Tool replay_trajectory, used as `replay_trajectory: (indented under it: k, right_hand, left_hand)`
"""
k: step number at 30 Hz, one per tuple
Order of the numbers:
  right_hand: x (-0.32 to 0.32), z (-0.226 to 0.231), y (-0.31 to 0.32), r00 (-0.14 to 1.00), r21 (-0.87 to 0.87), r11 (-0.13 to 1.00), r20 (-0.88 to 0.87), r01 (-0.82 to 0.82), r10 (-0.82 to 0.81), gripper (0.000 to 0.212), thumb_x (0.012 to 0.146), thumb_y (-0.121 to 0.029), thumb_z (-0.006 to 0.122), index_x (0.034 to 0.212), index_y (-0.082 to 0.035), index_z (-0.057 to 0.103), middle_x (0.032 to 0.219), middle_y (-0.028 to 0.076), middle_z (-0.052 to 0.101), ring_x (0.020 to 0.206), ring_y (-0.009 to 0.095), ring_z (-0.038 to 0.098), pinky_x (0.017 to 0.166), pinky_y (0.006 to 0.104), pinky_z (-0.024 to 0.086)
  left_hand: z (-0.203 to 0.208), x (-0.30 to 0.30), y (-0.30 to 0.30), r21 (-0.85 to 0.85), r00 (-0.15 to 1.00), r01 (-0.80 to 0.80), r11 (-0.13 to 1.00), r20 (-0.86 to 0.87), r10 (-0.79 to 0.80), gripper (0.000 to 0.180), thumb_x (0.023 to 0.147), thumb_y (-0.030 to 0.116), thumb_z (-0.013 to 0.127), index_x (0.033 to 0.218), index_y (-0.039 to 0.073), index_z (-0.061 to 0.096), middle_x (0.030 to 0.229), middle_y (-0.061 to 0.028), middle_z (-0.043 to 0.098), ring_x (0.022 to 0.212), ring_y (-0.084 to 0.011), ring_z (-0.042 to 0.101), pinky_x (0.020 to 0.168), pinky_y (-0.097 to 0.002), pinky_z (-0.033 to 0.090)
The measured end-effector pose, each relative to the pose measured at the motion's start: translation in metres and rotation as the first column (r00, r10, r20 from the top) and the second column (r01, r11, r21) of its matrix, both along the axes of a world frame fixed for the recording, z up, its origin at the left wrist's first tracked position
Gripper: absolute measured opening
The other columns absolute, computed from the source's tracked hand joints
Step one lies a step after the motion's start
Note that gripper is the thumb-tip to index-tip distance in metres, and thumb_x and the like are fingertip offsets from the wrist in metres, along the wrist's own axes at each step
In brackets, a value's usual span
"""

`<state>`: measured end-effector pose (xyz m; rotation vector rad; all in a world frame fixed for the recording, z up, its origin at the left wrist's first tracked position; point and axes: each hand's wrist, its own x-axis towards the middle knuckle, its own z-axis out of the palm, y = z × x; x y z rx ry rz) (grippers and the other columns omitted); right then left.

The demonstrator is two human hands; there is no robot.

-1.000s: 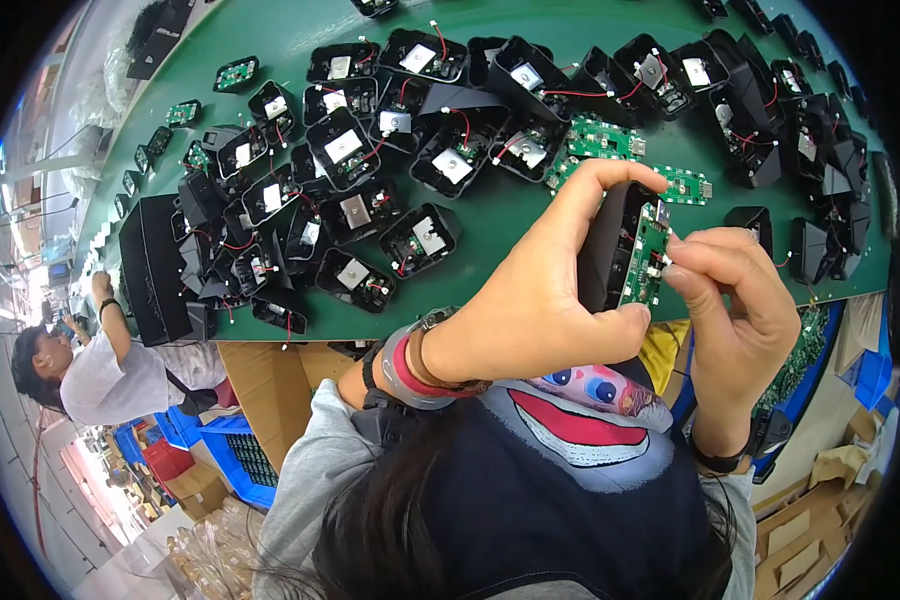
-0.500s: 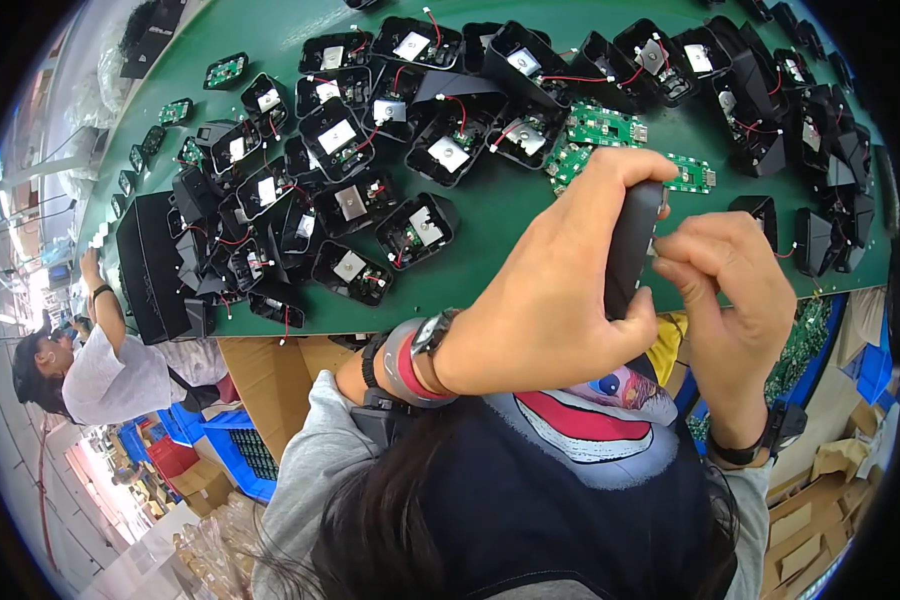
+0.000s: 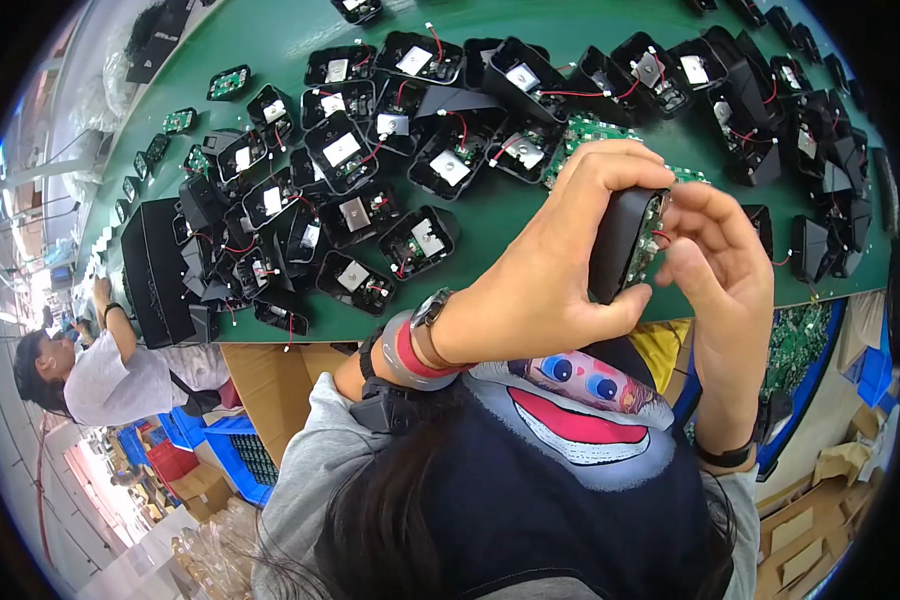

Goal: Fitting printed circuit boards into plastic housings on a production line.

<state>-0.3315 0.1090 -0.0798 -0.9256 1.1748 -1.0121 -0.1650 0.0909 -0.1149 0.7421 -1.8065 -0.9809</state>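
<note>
Upright in my left hand (image 3: 555,255) is a black plastic housing (image 3: 618,245), gripped between the thumb below and the fingers on top. Its open side faces right and shows a green circuit board (image 3: 648,245) with a short red wire. My right hand (image 3: 725,265) is beside that open side, thumb and fingers bent and apart. Its fingertips are close to the board's upper edge; whether they touch it is hidden. Loose green circuit boards (image 3: 595,130) lie on the table just beyond my left hand.
Many open black housings (image 3: 450,165) with metal plates and red wires crowd the green table (image 3: 510,225). A black box (image 3: 155,270) stands at the left. Below the table edge are a cardboard box (image 3: 270,385) and a blue bin of circuit boards (image 3: 795,345). Another person (image 3: 120,375) works far left.
The housing has turned, so its board and red wire now show. My right hand's pinched fingers have spread apart. Both hands have shifted slightly left.
</note>
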Motion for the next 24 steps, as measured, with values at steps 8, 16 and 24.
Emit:
replay_trajectory:
  k: [8,16,24]
  right_hand:
    - [-0.008,-0.016,-0.004,0.985,-0.068,0.995,0.149,-0.077,0.087,0.030,0.077,0.001,0.066,0.104,0.003,0.054,0.086,0.003,0.057,0.076,0.007,0.054,0.071,0.0189,0.045]
    - [-0.004,-0.008,-0.006,0.988,-0.044,0.998,0.144,-0.042,0.048,0.021,0.079,0.001,0.064,0.099,0.004,0.056,0.087,0.004,0.060,0.079,0.007,0.057,0.070,0.0184,0.046]
    - [-0.011,-0.016,-0.009,0.936,0.053,0.989,0.333,-0.140,0.114,0.020,0.080,0.000,0.065,0.098,0.002,0.057,0.088,0.004,0.061,0.077,0.007,0.058,0.068,0.0187,0.046]
  left_hand:
    - [-0.001,0.000,0.006,0.284,0.996,-0.082,0.955,-0.018,0.091,0.080,0.060,0.013,0.080,0.124,0.003,0.034,0.120,-0.0116,0.042,0.110,-0.0191,0.046,0.095,-0.0313,0.038]
    - [-0.001,0.000,0.004,0.256,0.997,-0.026,0.966,-0.064,0.044,0.080,0.061,0.013,0.080,0.125,0.003,0.034,0.116,-0.0101,0.045,0.110,-0.0182,0.047,0.095,-0.0310,0.039]
    - [-0.001,0.006,0.007,0.379,0.969,0.191,0.906,-0.218,-0.113,0.066,0.074,0.008,0.072,0.128,0.003,0.035,0.124,-0.0102,0.043,0.113,-0.0168,0.045,0.098,-0.0313,0.035]
